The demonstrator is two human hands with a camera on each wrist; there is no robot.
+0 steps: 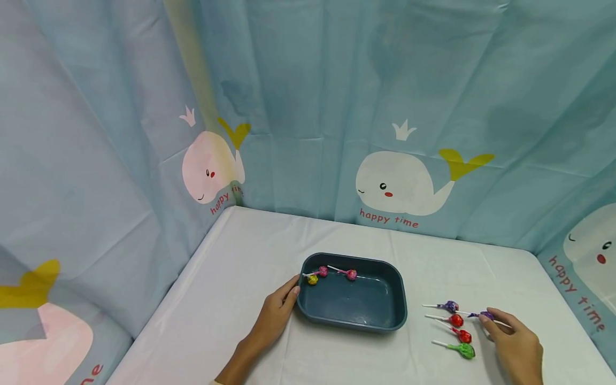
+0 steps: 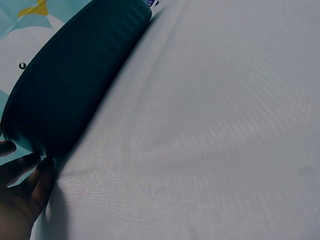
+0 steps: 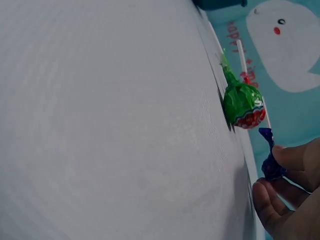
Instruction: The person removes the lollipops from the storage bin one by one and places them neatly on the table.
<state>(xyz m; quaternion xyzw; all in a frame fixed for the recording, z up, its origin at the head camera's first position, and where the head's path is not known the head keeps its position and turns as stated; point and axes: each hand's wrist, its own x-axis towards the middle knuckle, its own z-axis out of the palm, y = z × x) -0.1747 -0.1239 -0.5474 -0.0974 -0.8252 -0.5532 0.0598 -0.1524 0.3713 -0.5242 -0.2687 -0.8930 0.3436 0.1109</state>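
Observation:
A dark blue-grey tray (image 1: 353, 323) sits on the table, holding a yellow lollipop (image 1: 312, 279) and two pink lollipops (image 1: 352, 275). My left hand (image 1: 279, 306) grips the tray's left end, its fingertips against the outer wall in the left wrist view. To the tray's right, my right hand (image 1: 517, 339) pinches a purple lollipop (image 3: 270, 165) by its wrapped head between thumb and fingers, stick pointing left. Beside that hand lie another purple lollipop (image 1: 451, 306), two red lollipops (image 1: 455, 320) and a green lollipop (image 1: 466, 350), heads to the right.
A white cloth (image 1: 231, 267) covers the table. Behind it and along both sides hangs a blue curtain (image 1: 308, 96) printed with whales, close to the table's edges.

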